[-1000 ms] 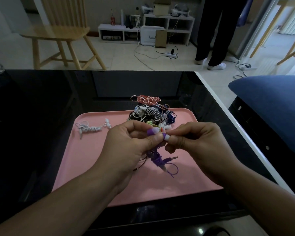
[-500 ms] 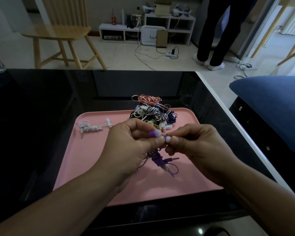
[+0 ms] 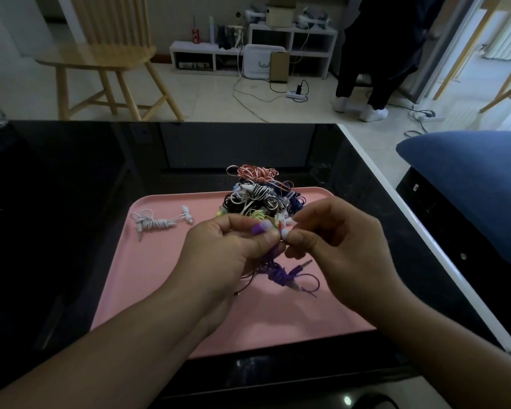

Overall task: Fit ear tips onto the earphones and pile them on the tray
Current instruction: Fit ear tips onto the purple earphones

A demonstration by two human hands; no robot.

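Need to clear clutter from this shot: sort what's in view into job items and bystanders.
Job: purple earphones gripped by left hand; white ear tip pinched by right hand; earphone pile; white earphones; pink tray.
Bystanders: wooden chair; blue cushion; white shelf.

Pink tray (image 3: 165, 278) — purple earphones (image 3: 279, 274), white ear tip (image 3: 285, 233).

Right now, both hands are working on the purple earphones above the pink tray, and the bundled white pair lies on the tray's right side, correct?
Not quite: the head view shows the white pair on the left side of the tray. The left hand and right hand do hold the purple earphones above it.
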